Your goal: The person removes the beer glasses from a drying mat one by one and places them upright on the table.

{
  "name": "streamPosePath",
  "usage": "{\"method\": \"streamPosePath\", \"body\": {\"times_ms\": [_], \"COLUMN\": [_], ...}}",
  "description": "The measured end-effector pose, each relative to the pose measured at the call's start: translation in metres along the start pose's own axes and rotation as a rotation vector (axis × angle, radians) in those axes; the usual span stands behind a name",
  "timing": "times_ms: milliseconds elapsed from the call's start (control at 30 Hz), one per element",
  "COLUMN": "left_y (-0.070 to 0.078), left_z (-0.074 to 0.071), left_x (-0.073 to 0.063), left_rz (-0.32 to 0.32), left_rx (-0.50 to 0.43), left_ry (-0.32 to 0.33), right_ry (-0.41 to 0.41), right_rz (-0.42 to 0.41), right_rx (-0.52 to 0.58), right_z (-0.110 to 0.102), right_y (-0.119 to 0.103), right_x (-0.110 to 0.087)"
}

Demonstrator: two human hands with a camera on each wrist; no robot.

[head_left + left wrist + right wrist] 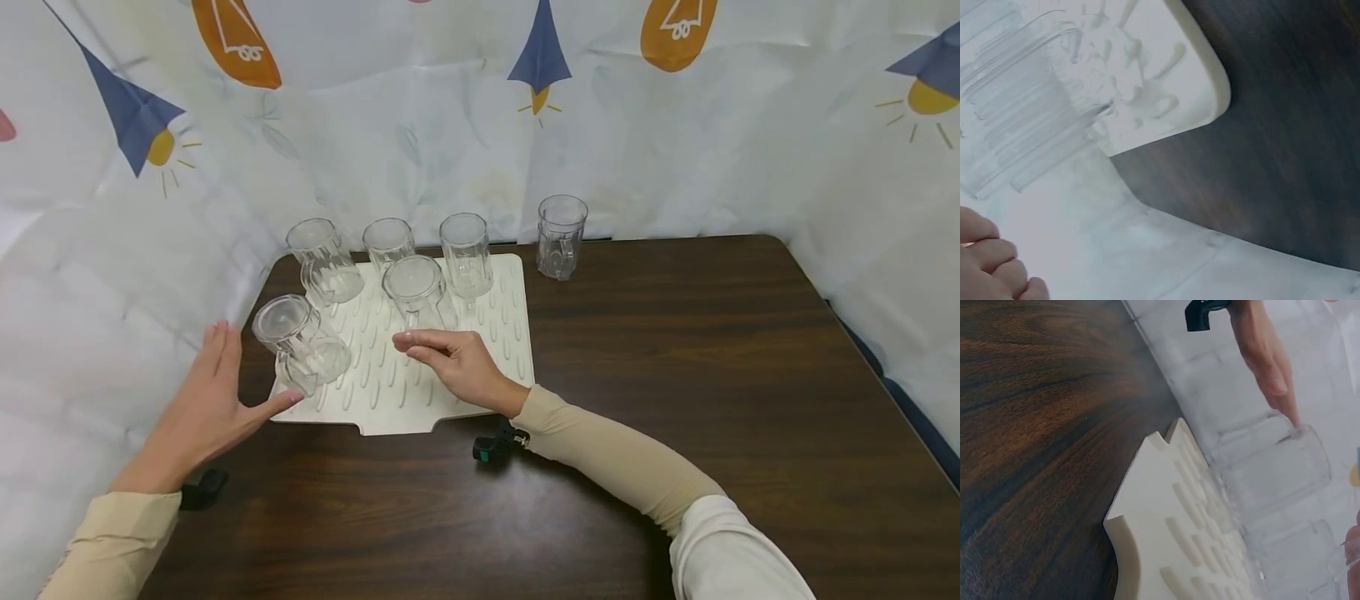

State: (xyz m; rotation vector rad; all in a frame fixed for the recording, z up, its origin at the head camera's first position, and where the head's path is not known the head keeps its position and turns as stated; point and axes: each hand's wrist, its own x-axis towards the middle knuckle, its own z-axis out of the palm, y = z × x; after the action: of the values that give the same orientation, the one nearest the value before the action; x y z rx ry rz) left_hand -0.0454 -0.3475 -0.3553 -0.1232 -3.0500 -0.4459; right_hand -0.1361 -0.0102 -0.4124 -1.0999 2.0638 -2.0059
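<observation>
In the head view, my right hand (465,367) bends its fingers against the thumb, pinching at the handle of the front middle glass mug (416,287). The hand hides this mug's lower part, and its fingertips (1352,550) show at the right edge of the right wrist view. My left hand (198,408) has straight fingers and a spread thumb, just left of the front left glass mug (300,342). Both front mugs stand bottom up on a cream ridged drying mat (375,417). That left mug (1029,94) also shows in the left wrist view.
Behind them on the mat stand a back left mug (326,262), a back middle mug (387,242) and a back right mug (467,254). Another glass mug (561,237) stands upright on the dark wooden table (675,350). A printed white curtain (450,133) borders the table.
</observation>
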Motion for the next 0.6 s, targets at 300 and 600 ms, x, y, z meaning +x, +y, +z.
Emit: {"method": "streamPosePath", "body": {"times_ms": [300,600], "left_y": [0.015,0.033], "left_z": [-0.013,-0.019], "left_x": [0.006,0.013], "left_rz": [0.017,0.043], "left_rx": [-0.01,-0.017], "left_ry": [0.023,0.021], "right_ry": [0.008,-0.011], "right_rz": [-0.006,-0.034], "right_rx": [-0.039,-0.083], "right_z": [-0.009,-0.015], "right_y": [-0.005,-0.008], "right_x": [-0.002,-0.004]}}
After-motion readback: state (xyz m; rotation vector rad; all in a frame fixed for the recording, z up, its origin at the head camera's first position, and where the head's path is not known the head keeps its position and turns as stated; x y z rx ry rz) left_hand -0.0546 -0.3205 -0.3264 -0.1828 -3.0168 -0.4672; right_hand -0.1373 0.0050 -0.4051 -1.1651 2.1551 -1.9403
